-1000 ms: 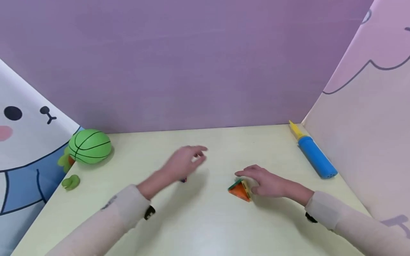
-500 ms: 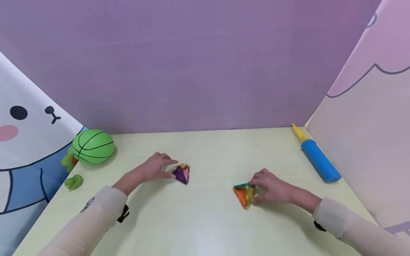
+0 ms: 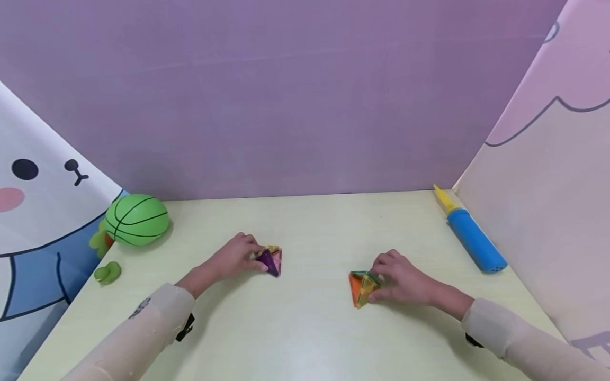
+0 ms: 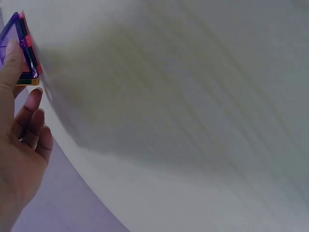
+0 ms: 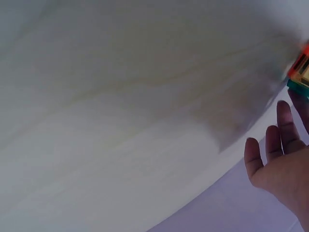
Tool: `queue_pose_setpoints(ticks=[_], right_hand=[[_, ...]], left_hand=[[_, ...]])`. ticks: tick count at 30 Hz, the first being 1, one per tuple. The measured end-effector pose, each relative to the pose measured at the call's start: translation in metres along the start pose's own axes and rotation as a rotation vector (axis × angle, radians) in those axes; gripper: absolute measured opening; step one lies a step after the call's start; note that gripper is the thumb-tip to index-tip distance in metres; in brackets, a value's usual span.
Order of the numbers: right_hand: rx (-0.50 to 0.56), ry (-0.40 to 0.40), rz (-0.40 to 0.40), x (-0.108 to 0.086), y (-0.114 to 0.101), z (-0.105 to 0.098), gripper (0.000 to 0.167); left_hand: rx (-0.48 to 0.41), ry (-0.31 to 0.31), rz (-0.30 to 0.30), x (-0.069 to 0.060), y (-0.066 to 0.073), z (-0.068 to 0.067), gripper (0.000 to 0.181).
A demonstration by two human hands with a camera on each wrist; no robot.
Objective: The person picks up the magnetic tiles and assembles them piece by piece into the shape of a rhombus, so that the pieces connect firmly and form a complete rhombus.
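Observation:
My left hand [image 3: 233, 257] pinches a small pyramid of magnetic tiles [image 3: 272, 262], purple, pink and yellow, left of the table's middle. In the left wrist view the thumb lies on the purple face of that pyramid [image 4: 19, 48], while the other fingers [image 4: 35, 123] are bent below it. To the right, my right hand [image 3: 402, 279] holds a second magnetic tile pyramid [image 3: 362, 290] in orange, yellow and green between thumb and index finger. Only an edge of this pyramid [image 5: 300, 72] shows in the right wrist view, and the thumb is out of frame there.
A green ball [image 3: 137, 219] with black lines sits at the back left, with a small green toy [image 3: 107, 272] in front of it. On the right lies a blue pump [image 3: 476, 241] with a yellow nozzle. A purple wall [image 3: 305, 106] borders the table's back edge.
My left hand has come down leftward and taken hold of the purple pyramid, which it partly hid before. The right hand has gripped the orange pyramid and turned it slightly.

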State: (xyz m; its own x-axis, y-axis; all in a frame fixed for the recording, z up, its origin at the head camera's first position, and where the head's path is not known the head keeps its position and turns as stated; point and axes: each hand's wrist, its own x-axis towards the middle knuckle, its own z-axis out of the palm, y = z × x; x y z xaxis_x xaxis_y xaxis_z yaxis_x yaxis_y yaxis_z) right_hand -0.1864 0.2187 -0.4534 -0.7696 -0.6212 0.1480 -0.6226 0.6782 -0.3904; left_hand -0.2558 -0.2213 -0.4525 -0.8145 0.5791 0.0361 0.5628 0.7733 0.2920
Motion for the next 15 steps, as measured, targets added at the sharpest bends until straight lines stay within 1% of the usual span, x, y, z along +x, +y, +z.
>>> queue_pose_setpoints(ticks=[4,8,12,15], right_hand=[[-0.044,0.049,-0.016,0.005,0.002,0.000,0.034],[-0.060,0.066,-0.011,0.010,0.007,-0.001,0.033],[-0.056,0.052,0.015,0.015,0.014,-0.002,0.035],[-0.051,0.038,0.034,0.017,0.019,-0.002,0.040]], left_hand=[[0.026,0.021,0.040,-0.005,0.009,0.003,0.053],[0.051,0.025,0.069,-0.009,0.021,0.009,0.053],[0.046,0.030,0.065,-0.012,0.033,0.012,0.052],[0.052,0.033,0.061,-0.014,0.038,0.014,0.051]])
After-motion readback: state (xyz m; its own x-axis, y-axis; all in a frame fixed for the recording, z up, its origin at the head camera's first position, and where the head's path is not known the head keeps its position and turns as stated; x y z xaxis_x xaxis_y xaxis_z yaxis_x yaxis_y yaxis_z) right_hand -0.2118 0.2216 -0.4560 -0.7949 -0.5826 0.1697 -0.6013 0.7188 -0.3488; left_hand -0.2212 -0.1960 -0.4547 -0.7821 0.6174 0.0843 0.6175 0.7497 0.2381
